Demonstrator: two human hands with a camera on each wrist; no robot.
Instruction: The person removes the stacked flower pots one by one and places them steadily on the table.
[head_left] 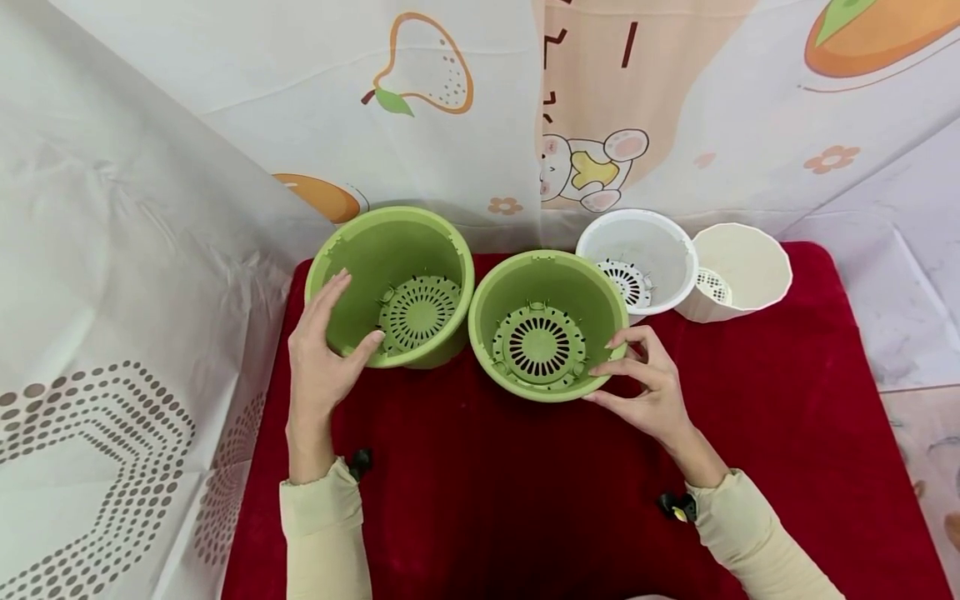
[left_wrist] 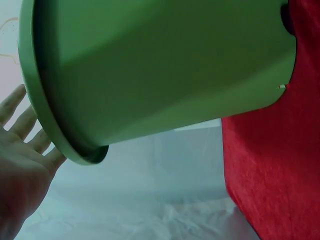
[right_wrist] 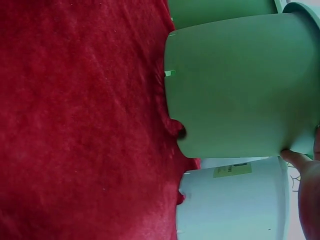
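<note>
Two green plastic flowerpots with slotted bases stand side by side. The larger flowerpot (head_left: 390,218) is on the left, the smaller one (head_left: 547,260) to its right. My left hand (head_left: 322,358) is at the left rim of the larger flowerpot, fingers extended and thumb apart; the left wrist view shows the palm (left_wrist: 22,172) beside the rim. With fingers inside and thumb outside, my right hand (head_left: 648,383) pinches the right rim of the smaller flowerpot. In the right wrist view the thumb (right_wrist: 296,157) presses against its outer wall.
Behind and right of the smaller green pot stands a white slotted pot (head_left: 667,242), with a cream faceted pot (head_left: 750,267) beside it. A red cloth (head_left: 510,500) covers the table. Printed curtains (head_left: 480,150) hang close behind and on the left.
</note>
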